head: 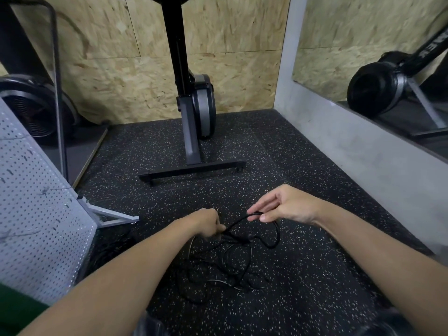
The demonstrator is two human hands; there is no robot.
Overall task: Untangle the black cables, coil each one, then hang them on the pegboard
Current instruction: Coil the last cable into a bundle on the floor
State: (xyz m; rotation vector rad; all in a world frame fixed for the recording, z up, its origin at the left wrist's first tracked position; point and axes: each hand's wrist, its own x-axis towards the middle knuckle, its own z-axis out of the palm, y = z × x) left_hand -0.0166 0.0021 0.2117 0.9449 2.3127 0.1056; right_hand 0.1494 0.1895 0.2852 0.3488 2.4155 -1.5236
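Note:
A tangle of thin black cables (225, 267) lies on the speckled black rubber floor (303, 275) in front of me. My left hand (206, 223) grips a bunch of strands at the top of the tangle, blurred by motion. To its right, my right hand (283, 204) pinches one cable between thumb and forefinger, and that strand loops down and back into the pile. The white pegboard (36, 221) leans at the left, its face full of small holes.
An exercise machine (194, 112) on a black T-shaped base stands just beyond the cables, against a chipboard wall. A grey fan (36, 105) and a metal frame stand behind the pegboard. A grey ledge (351, 146) under a mirror runs along the right.

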